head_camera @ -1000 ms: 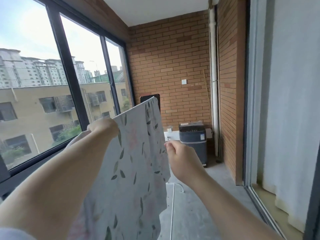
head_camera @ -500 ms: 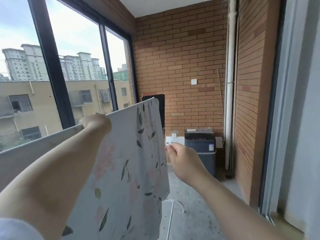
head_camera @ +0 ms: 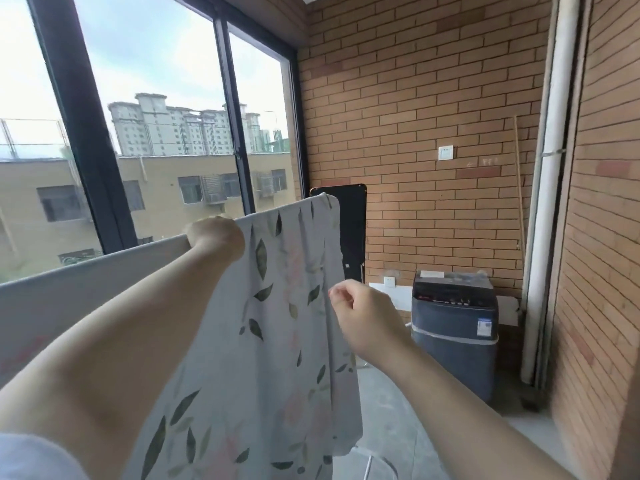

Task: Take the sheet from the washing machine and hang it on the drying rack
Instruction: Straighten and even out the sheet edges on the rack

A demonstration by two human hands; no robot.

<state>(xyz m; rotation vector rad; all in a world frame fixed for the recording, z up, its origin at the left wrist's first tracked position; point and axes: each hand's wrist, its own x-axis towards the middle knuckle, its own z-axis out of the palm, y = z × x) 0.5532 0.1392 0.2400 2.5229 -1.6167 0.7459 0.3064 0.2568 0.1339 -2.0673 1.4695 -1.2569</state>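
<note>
The left hand (head_camera: 216, 237) gripped the top fold of the leaf-printed sheet (head_camera: 277, 341), which hung raised before the window (head_camera: 156, 81). The right hand (head_camera: 363, 317) pinched its side edge with curled fingers. The washing machine (head_camera: 453, 334) stood well apart.

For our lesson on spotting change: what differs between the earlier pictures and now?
The sheet is spread wider: its top edge now runs straight past the left hand towards the left. Nothing was taken or let go. The left hand still grips the top edge; the right hand still pinches the side edge.
</note>
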